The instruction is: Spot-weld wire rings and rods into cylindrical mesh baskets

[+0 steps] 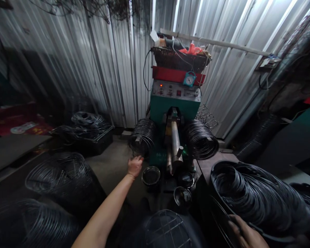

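My left hand (135, 166) reaches forward with curled fingers at the lower edge of a bundle of dark wire rings (142, 136), which hangs on the left side of a green machine (157, 106). Whatever is between those fingers is too small to make out. At the lower right, my right hand (245, 232) is closed around thin dark wire rings (223, 220), partly lost in shadow. Just beyond it lies a large row of black wire rings (260, 196). A second ring bundle (201, 139) hangs on the machine's right side, beyond a metal arm (175, 137).
Small round bowls (151, 176) stand below the machine. A round wire grid (167, 229) lies close in front of me. Wire coils (64, 175) stand at the left, with more on a low rack (89, 120). A basket (181, 58) tops the machine against a corrugated wall (113, 62).
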A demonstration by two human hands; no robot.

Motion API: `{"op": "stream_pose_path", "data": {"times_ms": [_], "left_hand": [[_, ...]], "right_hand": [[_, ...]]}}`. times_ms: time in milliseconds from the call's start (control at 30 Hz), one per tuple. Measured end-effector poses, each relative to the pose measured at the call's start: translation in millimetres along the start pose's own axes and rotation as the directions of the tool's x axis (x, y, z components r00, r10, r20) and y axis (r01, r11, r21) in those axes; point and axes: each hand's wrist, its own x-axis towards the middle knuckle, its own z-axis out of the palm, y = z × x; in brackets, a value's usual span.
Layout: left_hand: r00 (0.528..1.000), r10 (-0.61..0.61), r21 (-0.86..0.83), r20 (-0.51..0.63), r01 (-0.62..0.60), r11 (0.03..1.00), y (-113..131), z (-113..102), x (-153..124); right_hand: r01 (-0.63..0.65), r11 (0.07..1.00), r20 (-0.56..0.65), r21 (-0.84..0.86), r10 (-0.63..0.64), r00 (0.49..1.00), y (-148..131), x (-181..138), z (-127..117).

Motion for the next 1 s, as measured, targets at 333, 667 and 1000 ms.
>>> {"op": "stream_pose_path", "data": {"times_ms": [333, 667, 1000], "left_hand": [[0.988, -0.002, -0.097, -0.157, -0.014, 0.995, 24.4, -100.1, -3.6], [0.883, -0.281, -0.407, 0.376, 0.430, 0.806, -11.2, -145.0, -94.8], [0.485, -0.085, -0.476, 0.871, 0.873, 0.106, 44.2, -54.6, -254.1]], "right_hand": [[-0.049, 0.982, -0.111, -0.184, 0.029, 0.993, 7.1, -6.8, -9.0], [0.172, 0.961, -0.189, -0.218, -0.214, 0.958, -54.0, -35.0, -53.1], [-0.133, 0.808, 0.237, 0.574, -0.008, 0.971, -94.3, -10.5, 53.7]]}}
